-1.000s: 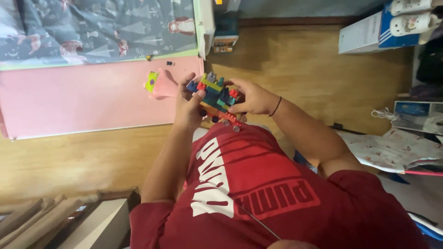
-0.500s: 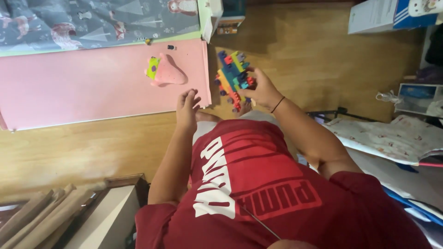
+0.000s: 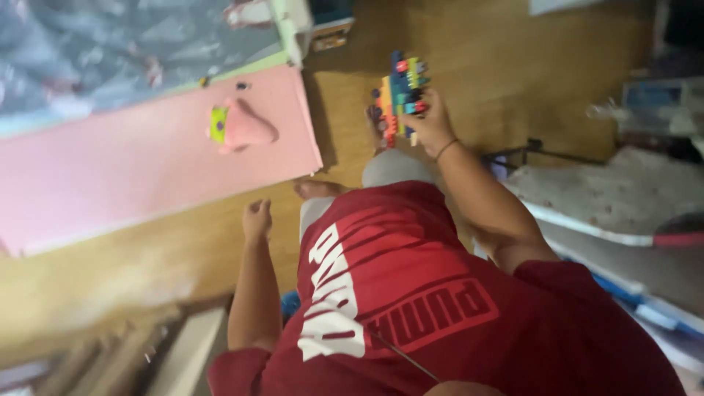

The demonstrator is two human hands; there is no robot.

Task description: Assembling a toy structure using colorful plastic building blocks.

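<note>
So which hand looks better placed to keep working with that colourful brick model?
The right hand, probably: it already grips the colourful brick model over the wooden floor. The left hand hangs empty, well apart from it.

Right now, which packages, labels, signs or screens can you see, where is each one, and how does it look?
Box: top centre, on the wooden floor beside the pink mat's corner; small, dark with an orange-brown edge, blurred.
Box: top right edge; white, cut off by the frame.
Package: right edge, on the floor; bluish and white, too blurred to tell more.
No signs or screens show.
</note>
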